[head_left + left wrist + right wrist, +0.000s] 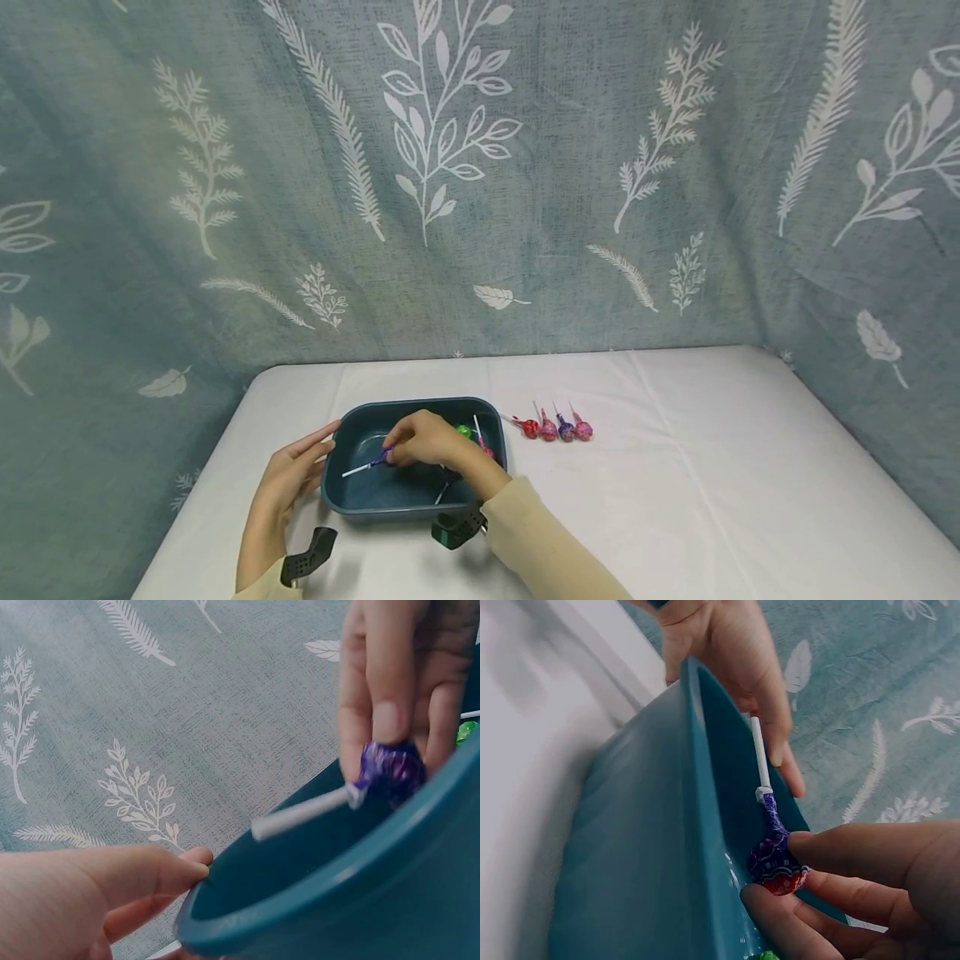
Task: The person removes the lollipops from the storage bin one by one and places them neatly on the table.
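Note:
Between its thumb and fingers my right hand (431, 437) pinches a purple-wrapped lollipop (769, 851) by the candy end. This lollipop is inside the outline of a dark teal bin (397, 515), its white stick pointing left. In the right wrist view, red shows at the base of its wrapper. My left hand (285, 477) is at the bin's left end, fingers mostly straight and fingertips touching the rim. Under and beside my right forearm, the bin holds a green lollipop (464, 431), a pink lollipop (487, 451) and another white stick (442, 492), its candy mostly hidden.
Right of the bin, a row of lollipops lies on the white tablecloth (675, 500): a red one (531, 428), a pink one (548, 432), a purple one (566, 432) and another pink one (582, 431). A grey-green leaf-patterned curtain (555, 167) hangs behind the table.

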### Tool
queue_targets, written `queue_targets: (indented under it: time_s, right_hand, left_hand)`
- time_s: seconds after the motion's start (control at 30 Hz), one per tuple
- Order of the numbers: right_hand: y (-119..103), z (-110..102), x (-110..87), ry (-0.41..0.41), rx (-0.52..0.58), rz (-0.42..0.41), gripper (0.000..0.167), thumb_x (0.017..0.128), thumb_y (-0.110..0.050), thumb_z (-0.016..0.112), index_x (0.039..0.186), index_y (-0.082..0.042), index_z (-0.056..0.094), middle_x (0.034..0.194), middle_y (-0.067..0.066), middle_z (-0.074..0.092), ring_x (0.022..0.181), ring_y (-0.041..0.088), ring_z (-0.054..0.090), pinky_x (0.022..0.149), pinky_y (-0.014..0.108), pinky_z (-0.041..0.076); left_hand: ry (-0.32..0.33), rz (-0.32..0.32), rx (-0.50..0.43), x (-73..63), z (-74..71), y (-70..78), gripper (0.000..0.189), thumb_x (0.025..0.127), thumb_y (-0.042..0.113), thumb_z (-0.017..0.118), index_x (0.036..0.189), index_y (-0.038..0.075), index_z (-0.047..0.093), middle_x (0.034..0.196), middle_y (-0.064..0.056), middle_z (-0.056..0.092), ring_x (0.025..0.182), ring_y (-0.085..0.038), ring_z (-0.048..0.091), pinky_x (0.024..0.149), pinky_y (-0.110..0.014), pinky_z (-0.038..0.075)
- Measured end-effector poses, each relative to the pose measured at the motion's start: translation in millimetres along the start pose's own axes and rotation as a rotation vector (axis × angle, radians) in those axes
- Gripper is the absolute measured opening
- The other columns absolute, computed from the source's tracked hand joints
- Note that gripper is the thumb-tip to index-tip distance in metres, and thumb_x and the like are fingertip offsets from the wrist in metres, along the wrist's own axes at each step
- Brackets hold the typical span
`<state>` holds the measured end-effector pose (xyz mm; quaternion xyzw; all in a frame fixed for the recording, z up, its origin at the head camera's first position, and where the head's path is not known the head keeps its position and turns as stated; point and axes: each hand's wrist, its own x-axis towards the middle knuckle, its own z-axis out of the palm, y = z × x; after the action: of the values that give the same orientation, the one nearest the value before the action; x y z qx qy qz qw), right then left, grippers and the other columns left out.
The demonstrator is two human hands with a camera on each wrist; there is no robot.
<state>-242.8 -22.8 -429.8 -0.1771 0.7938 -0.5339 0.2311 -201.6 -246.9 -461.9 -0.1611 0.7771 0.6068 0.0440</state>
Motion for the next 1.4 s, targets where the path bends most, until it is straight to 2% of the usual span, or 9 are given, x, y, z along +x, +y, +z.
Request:
queue_targets:
  time_s: [0.27, 0.57, 0.77, 1.0, 1.2, 1.4]
  right_hand:
    - [1.0, -3.7, -14.5, -0.015, 0.107, -0.018, 0.01, 0.086, 0.0, 0.069, 0.095, 0.003, 0.069, 0.086, 0.006, 0.067, 0.082, 0.025, 0.07, 0.075, 0.035, 0.055]
    - [7.3, -10.4, -34.2, 0.029, 0.193, -0.053, 0.015, 0.09, -0.01, 0.067, 0.1, 0.001, 0.069, 0.088, 0.007, 0.068, 0.085, 0.032, 0.07, 0.078, 0.04, 0.055]
    - [11.8, -17.9, -45.8, 0.074, 0.254, -0.076, 0.02, 0.092, -0.012, 0.065, 0.105, 0.003, 0.068, 0.092, 0.009, 0.068, 0.084, 0.028, 0.069, 0.079, 0.042, 0.054]
    - [17.5, -22.3, -55.1, 0.098, 0.332, -0.105, 0.025, 0.093, -0.011, 0.065, 0.11, 0.006, 0.065, 0.102, 0.011, 0.068, 0.089, 0.032, 0.069, 0.08, 0.041, 0.054]
    - [20.9, -25.1, -59.2, 0.145, 0.324, -0.109, 0.025, 0.094, -0.013, 0.064, 0.11, 0.005, 0.065, 0.093, 0.012, 0.068, 0.085, 0.029, 0.07, 0.078, 0.037, 0.055]
    - [21.7, -25.3, -59.7, 0.168, 0.314, -0.121, 0.025, 0.095, -0.015, 0.063, 0.11, 0.005, 0.064, 0.094, 0.011, 0.067, 0.085, 0.029, 0.069, 0.079, 0.037, 0.054]
  left_hand:
    - [-0.001, 0.008, 0.015, 0.6, -0.6, -0.5, 0.048, 0.094, 0.034, 0.061, 0.139, 0.019, 0.055, 0.146, -0.015, 0.044, 0.119, -0.032, 0.056, 0.081, -0.028, 0.051]
    - [0.007, 0.014, 0.023, -0.6, -0.4, -0.9, 0.048, 0.094, 0.032, 0.06, 0.139, 0.017, 0.054, 0.145, -0.015, 0.045, 0.12, -0.032, 0.056, 0.086, -0.032, 0.051]
    - [0.005, 0.019, 0.011, -0.3, 0.1, -0.5, 0.048, 0.094, 0.03, 0.06, 0.139, 0.016, 0.054, 0.145, -0.016, 0.044, 0.119, -0.03, 0.057, 0.08, -0.026, 0.052]
    - [0.004, 0.018, -0.004, -0.7, 1.8, -2.1, 0.047, 0.094, 0.029, 0.062, 0.138, 0.015, 0.056, 0.143, -0.016, 0.046, 0.114, -0.027, 0.06, 0.074, -0.023, 0.052]
    - [0.007, 0.013, 0.004, -0.9, 2.1, -1.5, 0.046, 0.094, 0.028, 0.062, 0.138, 0.015, 0.056, 0.144, -0.016, 0.045, 0.116, -0.03, 0.059, 0.077, -0.026, 0.053]
    - [0.005, 0.015, 0.004, 0.8, 0.4, -1.3, 0.046, 0.094, 0.028, 0.06, 0.138, 0.016, 0.055, 0.146, -0.015, 0.044, 0.119, -0.031, 0.056, 0.081, -0.027, 0.052]
